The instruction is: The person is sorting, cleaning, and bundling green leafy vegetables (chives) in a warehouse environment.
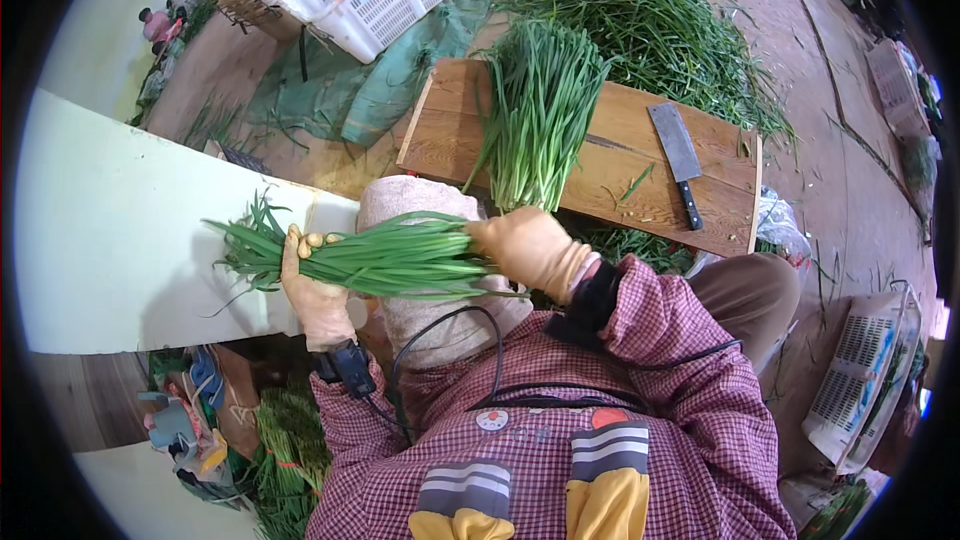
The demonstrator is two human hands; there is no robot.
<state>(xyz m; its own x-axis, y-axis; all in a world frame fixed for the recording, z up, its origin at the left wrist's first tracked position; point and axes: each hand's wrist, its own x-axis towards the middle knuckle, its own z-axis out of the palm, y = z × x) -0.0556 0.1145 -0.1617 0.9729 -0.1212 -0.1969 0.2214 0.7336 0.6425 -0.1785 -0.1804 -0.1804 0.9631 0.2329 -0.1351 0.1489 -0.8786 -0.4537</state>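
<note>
A bunch of long green garlic chives (400, 255) lies sideways across my lap, above a pale cloth (415, 200) over my knee. My left hand (318, 302), in a beige glove, is closed round its leafy end, with the fingertips showing over the top. My right hand (535, 248), gloved too, is closed at the pale stem end; its fingertips are partly hidden and slightly blurred. Just beyond, a larger sheaf of chives (545, 115) rests on a wooden board (630, 165). On the board's right side lies a cleaver (675, 145) with a black handle.
A loose heap of chives (660, 35) spreads behind the board. White plastic crates (370, 0) stand on green sheeting at the far left. A white panel (170, 230) is close on my left, with tied chives (290, 450) below it. Another crate (860, 370) stands at right.
</note>
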